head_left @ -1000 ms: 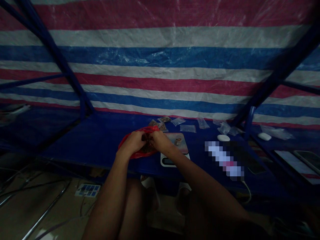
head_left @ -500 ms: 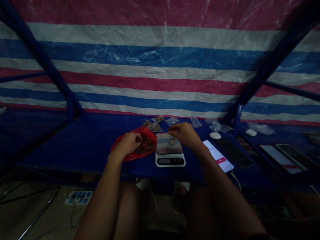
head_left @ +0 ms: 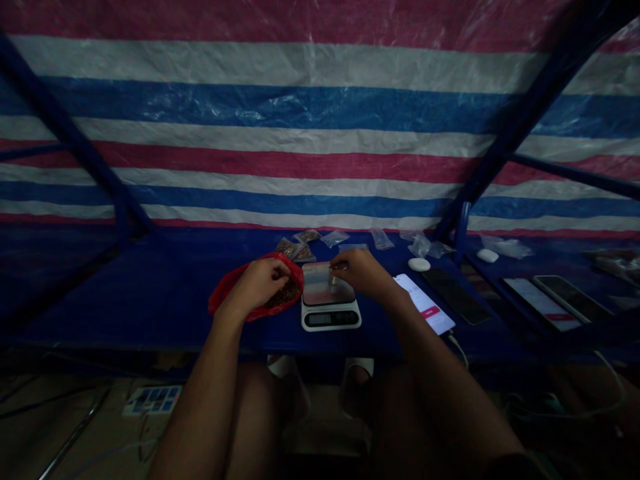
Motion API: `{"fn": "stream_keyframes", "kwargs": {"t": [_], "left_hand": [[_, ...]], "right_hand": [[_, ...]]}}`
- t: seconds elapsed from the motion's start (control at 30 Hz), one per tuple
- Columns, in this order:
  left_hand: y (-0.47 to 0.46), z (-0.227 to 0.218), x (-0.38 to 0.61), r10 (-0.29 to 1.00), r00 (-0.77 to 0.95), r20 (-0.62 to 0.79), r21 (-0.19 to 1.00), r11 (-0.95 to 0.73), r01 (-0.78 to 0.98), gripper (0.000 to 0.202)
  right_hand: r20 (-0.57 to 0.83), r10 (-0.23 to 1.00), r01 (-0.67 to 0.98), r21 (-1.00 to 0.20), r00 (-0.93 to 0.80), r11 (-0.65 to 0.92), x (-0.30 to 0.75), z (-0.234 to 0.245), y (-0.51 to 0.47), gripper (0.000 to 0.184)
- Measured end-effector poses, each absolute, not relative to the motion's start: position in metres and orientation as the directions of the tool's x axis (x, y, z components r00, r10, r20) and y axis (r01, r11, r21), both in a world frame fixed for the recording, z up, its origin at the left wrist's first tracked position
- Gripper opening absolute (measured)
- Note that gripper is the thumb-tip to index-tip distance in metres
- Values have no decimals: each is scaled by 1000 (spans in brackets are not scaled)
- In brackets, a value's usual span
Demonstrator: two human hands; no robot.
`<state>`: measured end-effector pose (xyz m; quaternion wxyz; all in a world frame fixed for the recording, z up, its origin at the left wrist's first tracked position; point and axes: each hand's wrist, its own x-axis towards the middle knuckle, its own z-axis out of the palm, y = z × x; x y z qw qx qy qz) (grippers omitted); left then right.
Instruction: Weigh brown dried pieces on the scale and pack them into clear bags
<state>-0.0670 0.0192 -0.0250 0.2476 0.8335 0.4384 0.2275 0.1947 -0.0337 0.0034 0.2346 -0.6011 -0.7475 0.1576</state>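
My left hand is curled over the mouth of a red plastic bag with dark brown bits in it. Right of the bag stands a small white digital scale with a shiny platter. My right hand hovers over the platter's far right part, fingertips pinched beside a tiny item on the platter. What the pinch holds is too small to name.
The blue table carries small clear bags behind the scale, some filled with brown bits. A lit phone, a dark phone and a white pebble-shaped case lie right. More phones sit beyond a blue post. A striped tarp hangs behind.
My right hand left the red bag and moved right to the scale platter, where it now pinches low over it. The left hand stayed at the bag. The view shifted slightly.
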Motion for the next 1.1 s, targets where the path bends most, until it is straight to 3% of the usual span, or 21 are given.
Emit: {"fn": "stream_keyframes", "kwargs": {"t": [0.23, 0.57, 0.8, 1.1], "left_hand": [[9, -6, -35, 805, 546, 231, 681, -535, 500, 17], [16, -5, 4, 738, 613, 282, 673, -608, 422, 16], [19, -1, 34, 675, 679, 290, 556, -696, 455, 14], [23, -6, 40, 652, 729, 210, 471, -721, 509, 20]], "right_hand": [[167, 976, 853, -480, -143, 207, 197, 8, -37, 17], [276, 958, 703, -668, -73, 246, 207, 2, -36, 24], [346, 930, 671, -720, 127, 176, 220, 1, -37, 16], [321, 943, 644, -741, 87, 192, 228, -5, -38, 17]]}}
